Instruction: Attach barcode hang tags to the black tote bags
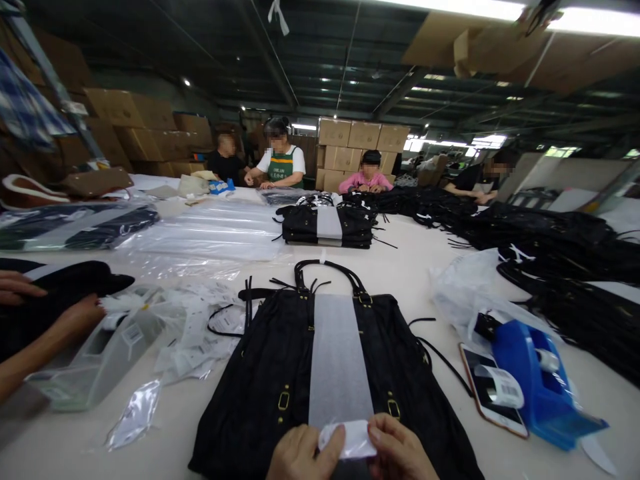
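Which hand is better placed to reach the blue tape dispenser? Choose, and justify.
The right hand, probably: it is nearer the tape dispenser, though it and the left hand hold a white piece.

4 o'clock: blue plastic tape dispenser [525,373] beside dark-screened smartphone with pinkish rim [497,413]; curled white barcode label [504,388] over screen. 8 o'clock: long translucent plastic bin [83,377]. 9 o'clock: flat clear plastic sleeves [210,230], spread on pale tabletop [405,273]. 10 o'clock: stacked brown cardboard cartons [133,110]; blue-and-white checked cloth [25,100] farther out, at left edge. 1 o'clock: second stack of brown cartons [345,137], behind co-worker in pink top [351,181]. 2 o'clock: bright white tube light [600,21] overhead.
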The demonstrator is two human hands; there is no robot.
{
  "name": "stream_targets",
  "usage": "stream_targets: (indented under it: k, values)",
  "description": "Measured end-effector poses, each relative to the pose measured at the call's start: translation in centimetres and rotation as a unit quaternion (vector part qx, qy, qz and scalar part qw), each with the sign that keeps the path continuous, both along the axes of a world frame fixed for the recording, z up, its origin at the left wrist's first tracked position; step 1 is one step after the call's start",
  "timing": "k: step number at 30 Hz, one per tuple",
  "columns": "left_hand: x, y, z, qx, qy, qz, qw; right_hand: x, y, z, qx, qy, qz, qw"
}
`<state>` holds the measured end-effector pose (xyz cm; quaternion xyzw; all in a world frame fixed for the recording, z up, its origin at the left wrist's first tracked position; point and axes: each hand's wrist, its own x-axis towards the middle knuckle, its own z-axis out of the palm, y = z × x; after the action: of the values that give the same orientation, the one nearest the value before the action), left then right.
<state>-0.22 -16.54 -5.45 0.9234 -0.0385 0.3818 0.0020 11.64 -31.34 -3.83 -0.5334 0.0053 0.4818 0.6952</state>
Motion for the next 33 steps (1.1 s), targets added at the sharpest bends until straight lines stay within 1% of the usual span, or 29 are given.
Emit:
stream_targets:
  k: [2,6,11,15,21,24,28,33]
  values:
    - [0.8,-0.3,0.4,0.028,-0.020,-0.010,0.999,0.1,-0.5,-0.5,-0.015,-0.029,-0.017,0.999]
    - [2.2,-0.5,0.5,0.061,-0.072,-0.051,0.994,0.5,-1.3,-1.0,-0.064,-0.056,-0.042,0.996]
    - [3.3,-0.3,1.1,0.082,-0.040,-0.113,0.989,1.4,-2.1,-0.5,-0.100,-0.065,-0.070,0.990]
    - [3.6,0.1,1.3,0.091,-0.011,-0.139,0.986,2.2,-2.5,0.0,-0.121,-0.110,-0.072,0.984]
    - [3.7,0.7,0.9,0.103,0.030,-0.141,0.984,2.9,-2.5,0.2,-0.149,-0.170,-0.060,0.972]
    - [3.6,1.1,1.1,0.106,0.028,-0.142,0.984,2.9,-2.5,0.0,-0.160,-0.189,-0.059,0.967]
    - [3.1,1.8,1.3,0.110,0.059,-0.147,0.981,2.9,-2.5,-0.3,-0.173,-0.205,-0.053,0.962]
    - [2.9,2.9,0.3,0.116,0.029,-0.157,0.980,2.7,-2.3,-0.5,-0.187,-0.227,-0.072,0.953]
